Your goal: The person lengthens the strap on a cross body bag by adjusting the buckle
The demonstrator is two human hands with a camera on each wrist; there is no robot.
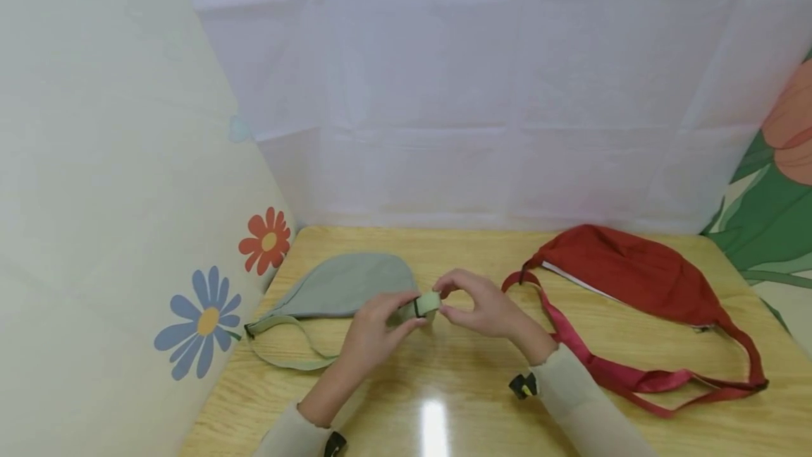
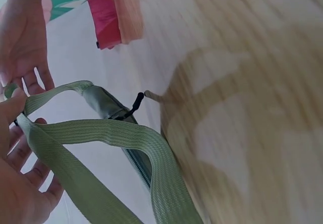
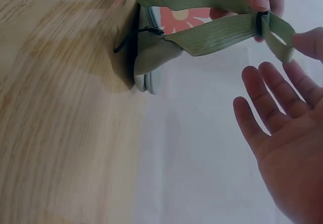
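Note:
A grey-green waist bag point(image 1: 355, 281) lies toward the left of the table, its zipper and black zipper pull point(image 2: 135, 106) showing in the left wrist view. Its webbing strap point(image 3: 217, 40) is lifted off the table. My left hand point(image 1: 374, 326) pinches the strap at a black slider point(image 3: 261, 24). Just to the right, my right hand point(image 1: 478, 305) pinches the folded strap end past the slider between thumb and index finger. The other right fingers are spread. Part of the strap hangs in a loop beside the bag's left end.
A red waist bag point(image 1: 628, 270) lies on the right of the wooden table point(image 1: 469, 386), its red strap point(image 1: 634, 379) looped toward the front. Behind the table hangs a white sheet point(image 1: 412, 90). Flower-printed cloth point(image 1: 127, 161) stands along the left side.

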